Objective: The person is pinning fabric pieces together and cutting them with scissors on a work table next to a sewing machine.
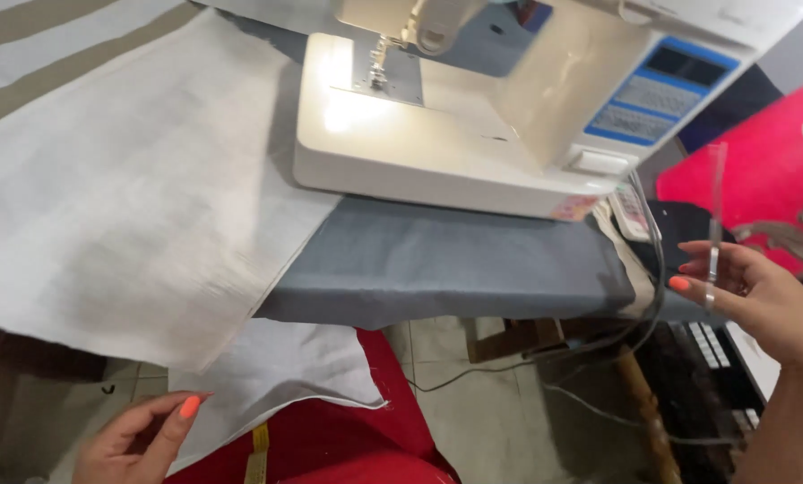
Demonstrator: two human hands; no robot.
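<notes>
Nearest the camera, the left hand (142,439) touched the hanging edge of the white fabric (124,197), fingers loosely apart and gripping nothing. The fabric was pale, finely woven, and draped off the table's near edge over a grey cloth (437,260). Further out, the right hand (760,296) pinched a clear plastic ruler (714,215) upright. Beyond stood the cream sewing machine (473,134).

Sewing machine (473,116) stands on the table (437,260), cloth (124,188) spread to its left
</notes>
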